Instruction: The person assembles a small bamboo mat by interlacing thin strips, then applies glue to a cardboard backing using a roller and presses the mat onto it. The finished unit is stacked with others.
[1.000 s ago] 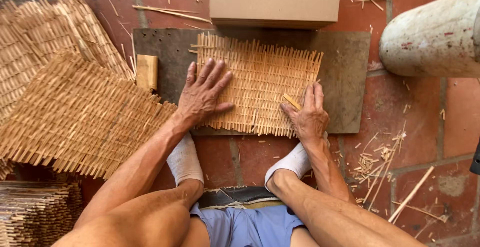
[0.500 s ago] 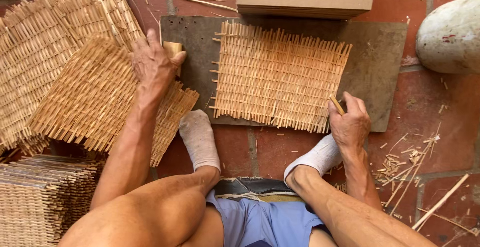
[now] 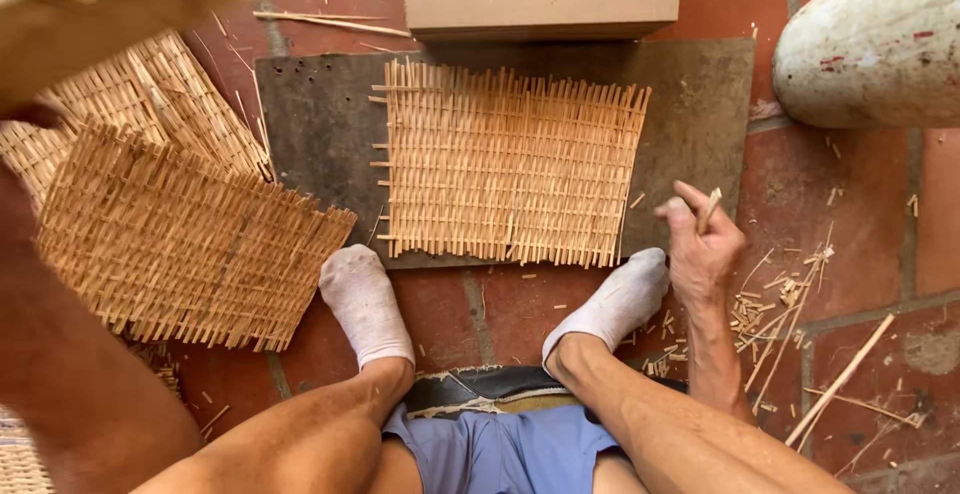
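Left hand: has lifted off the floor to the top left, close to the camera and blurred; grip cannot be told
Right hand (image 3: pixel 700 249): closed on a short stick (image 3: pixel 710 210), pulled back to the board's (image 3: pixel 320 124) right edge
Woven mat (image 3: pixel 510 164): lies flat mid-board, now untouched
Finished mats (image 3: pixel 180 234): overlap the board's left edge
Meaning: pressing has stopped

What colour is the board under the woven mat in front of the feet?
Dark grey-brown, the board under the pale straw-coloured woven mat; head view.
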Demonstrator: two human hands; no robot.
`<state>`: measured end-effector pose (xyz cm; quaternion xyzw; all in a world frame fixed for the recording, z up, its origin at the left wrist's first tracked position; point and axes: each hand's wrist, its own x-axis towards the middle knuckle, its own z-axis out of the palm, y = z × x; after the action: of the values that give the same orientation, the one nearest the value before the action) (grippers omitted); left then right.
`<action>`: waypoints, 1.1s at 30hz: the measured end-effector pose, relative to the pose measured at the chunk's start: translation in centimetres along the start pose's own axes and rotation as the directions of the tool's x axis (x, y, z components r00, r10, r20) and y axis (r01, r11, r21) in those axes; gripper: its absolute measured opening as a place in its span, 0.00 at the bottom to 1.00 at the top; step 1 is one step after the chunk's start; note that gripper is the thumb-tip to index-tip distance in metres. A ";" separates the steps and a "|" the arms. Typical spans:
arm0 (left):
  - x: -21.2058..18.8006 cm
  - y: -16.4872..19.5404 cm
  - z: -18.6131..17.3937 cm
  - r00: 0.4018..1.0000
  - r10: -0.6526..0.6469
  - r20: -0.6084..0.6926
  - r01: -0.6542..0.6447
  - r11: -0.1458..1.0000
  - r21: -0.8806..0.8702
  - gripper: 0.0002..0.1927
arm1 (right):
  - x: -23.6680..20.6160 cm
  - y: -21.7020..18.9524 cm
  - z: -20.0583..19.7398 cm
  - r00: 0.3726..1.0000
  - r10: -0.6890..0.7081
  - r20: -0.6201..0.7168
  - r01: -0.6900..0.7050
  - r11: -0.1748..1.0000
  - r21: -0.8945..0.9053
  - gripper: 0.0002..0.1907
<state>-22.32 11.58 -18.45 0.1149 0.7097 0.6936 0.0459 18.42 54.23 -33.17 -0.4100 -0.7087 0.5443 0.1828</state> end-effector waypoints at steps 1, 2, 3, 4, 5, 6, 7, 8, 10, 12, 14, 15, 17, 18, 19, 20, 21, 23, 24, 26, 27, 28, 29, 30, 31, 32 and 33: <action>-1.2 0.2 1.7 0.998 -0.056 0.034 0.056 0.998 0.006 0.20 | 0.4 -0.3 0.6 0.997 0.066 0.033 -0.070 0.992 0.109 0.25; -1.9 0.2 3.6 0.990 -0.117 0.076 0.115 0.993 0.029 0.21 | 0.8 -0.6 1.1 0.993 0.081 0.083 -0.095 0.980 0.173 0.27; -3.3 -0.6 6.3 0.969 -0.211 0.130 0.201 0.976 0.083 0.23 | 1.1 -0.9 1.4 0.986 0.096 0.133 -0.126 0.965 0.232 0.30; -4.9 -1.9 9.2 0.926 -0.326 0.191 0.297 0.940 0.165 0.24 | 1.2 -1.2 1.5 0.975 0.116 0.191 -0.168 0.944 0.284 0.32; -6.6 -3.3 11.8 0.865 -0.448 0.225 0.404 0.889 0.215 0.17 | 1.2 -1.4 1.5 0.963 0.152 0.222 -0.217 0.926 0.310 0.33; -7.4 -5.2 14.6 0.806 -0.530 0.265 0.459 0.841 0.288 0.13 | 1.3 -1.5 1.4 0.951 0.181 0.251 -0.260 0.906 0.334 0.35; -8.2 -6.8 16.4 0.753 -0.562 0.342 0.468 0.823 0.322 0.15 | 1.3 -1.5 1.2 0.937 0.206 0.283 -0.303 0.883 0.358 0.36; -8.6 -8.3 17.8 0.726 -0.575 0.378 0.507 0.818 0.271 0.15 | 1.2 -1.4 0.8 0.942 0.227 0.246 -0.300 0.898 0.321 0.36; -9.1 -10.6 18.9 0.667 -0.606 0.432 0.556 0.792 0.252 0.17 | 0.7 -0.8 -0.2 0.944 0.277 0.177 -0.314 0.918 0.240 0.37; -8.9 -12.1 19.5 0.629 -0.624 0.463 0.551 0.778 0.301 0.20 | 0.5 0.1 -1.0 0.952 0.265 0.153 -0.293 0.933 0.209 0.37; -8.8 -12.6 19.8 0.609 -0.628 0.484 0.584 0.768 0.262 0.20 | 0.4 1.3 -1.5 0.958 0.251 0.136 -0.273 0.943 0.188 0.37; -8.9 -12.6 19.8 0.594 -0.635 0.493 0.605 0.757 0.246 0.21 | 0.3 2.0 -1.8 0.958 0.253 0.132 -0.274 0.945 0.179 0.37; -9.1 -12.4 19.7 0.672 -0.597 0.438 0.342 0.775 0.532 0.20 | 0.2 3.1 -2.3 0.972 0.207 0.114 -0.223 0.961 0.164 0.37; -9.2 -12.2 19.5 0.706 -0.570 0.420 0.199 0.729 0.655 0.21 | 0.0 3.5 -2.6 0.980 0.168 0.107 -0.184 0.971 0.151 0.37; -9.4 -12.1 19.4 0.784 -0.451 0.427 -0.024 0.665 0.746 0.22 | -0.3 3.7 -3.1 0.985 0.135 0.106 -0.148 0.979 0.136 0.37; -9.6 -12.1 19.3 0.831 -0.315 0.458 -0.238 0.544 0.805 0.23 | -0.5 3.8 -3.7 0.987 0.153 0.056 -0.154 0.988 -0.001 0.37; -9.7 -12.1 19.3 0.842 -0.177 0.510 -0.422 0.372 0.827 0.24 | -0.7 3.7 -4.4 0.987 0.164 0.006 -0.161 0.977 -0.138 0.38; -10.6 -12.7 20.4 0.790 -0.015 0.612 -0.562 0.380 0.735 0.17 | -1.3 3.1 -5.1 0.979 0.204 0.022 -0.191 0.945 -0.265 0.36; -11.2 -13.2 21.3 0.751 0.073 0.656 -0.630 0.375 0.680 0.13 | -1.5 2.7 -5.4 0.970 0.229 0.084 -0.202 0.947 -0.251 0.34; -13.0 -14.4 24.1 0.552 0.185 0.813 -0.813 0.336 0.476 0.17 | -2.1 1.9 -4.7 0.949 0.255 0.185 -0.223 0.959 -0.177 0.27; -13.6 -15.0 25.1 0.505 0.180 0.844 -0.852 0.261 0.454 0.20 | -2.6 1.6 -3.7 0.939 0.258 0.228 -0.236 0.965 -0.117 0.23; -14.2 -15.6 25.9 0.457 0.165 0.874 -0.885 0.184 0.428 0.23 | -3.2 1.4 -2.7 0.926 0.261 0.273 -0.256 0.965 -0.056 0.19; -14.7 -16.1 26.4 0.408 0.143 0.902 -0.912 0.110 0.395 0.28 | -4.0 1.2 -1.7 0.927 0.280 0.248 -0.275 0.960 -0.056 0.16; -15.3 -16.5 26.6 0.403 0.087 0.911 -0.912 0.117 0.392 0.29 | -4.9 1.0 -1.2 0.927 0.300 0.223 -0.295 0.954 -0.058 0.13; -15.7 -16.8 26.6 0.398 0.034 0.917 -0.912 0.121 0.391 0.30 | -5.5 0.9 -0.8 0.928 0.316 0.199 -0.310 0.949 -0.059 0.11; -16.0 -17.1 26.8 0.393 -0.017 0.919 -0.911 0.126 0.392 0.31 | -5.9 0.8 -0.8 0.953 0.180 0.246 -0.164 0.983 -0.081 0.09; -16.4 -17.2 26.7 0.384 -0.022 0.923 -0.919 0.095 0.384 0.31 | -6.5 0.7 -1.0 0.952 0.044 0.304 -0.016 0.995 -0.095 0.08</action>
<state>-2.09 33.70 -37.97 0.6455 0.7637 -0.0073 0.0046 23.25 49.81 -32.32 -0.3397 -0.7462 0.5708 0.0437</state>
